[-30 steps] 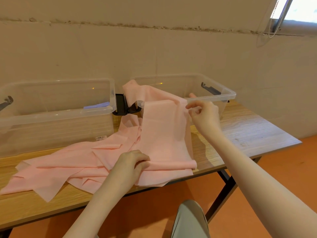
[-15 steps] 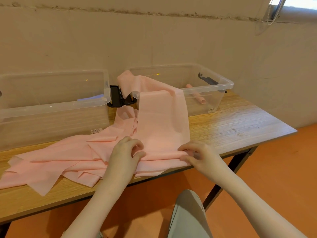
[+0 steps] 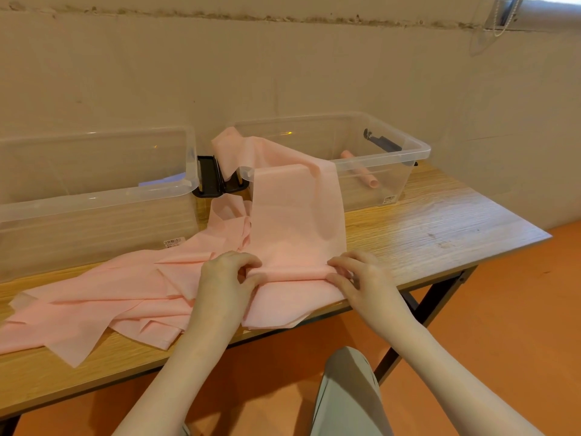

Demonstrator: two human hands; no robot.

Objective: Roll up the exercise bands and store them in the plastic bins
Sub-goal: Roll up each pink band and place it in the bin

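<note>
Two hands pinch a fold in the thin pink stretchy exercise band (image 3: 295, 215), which drapes from the rim of the right clear plastic bin (image 3: 408, 152) down onto the wooden table (image 3: 424, 234). Left hand (image 3: 226, 278) and right hand (image 3: 361, 278) each curl fingers around the band's opposite side edges. It looks light, limp and likely slippery, so gripping both edges evenly should keep the roll straight. One rolled pink band (image 3: 361, 173) lies inside that bin.

Wooden table (image 3: 424, 228), beige wall (image 3: 283, 67), orange floor (image 3: 503, 325), grey trouser leg (image 3: 345, 394).
</note>
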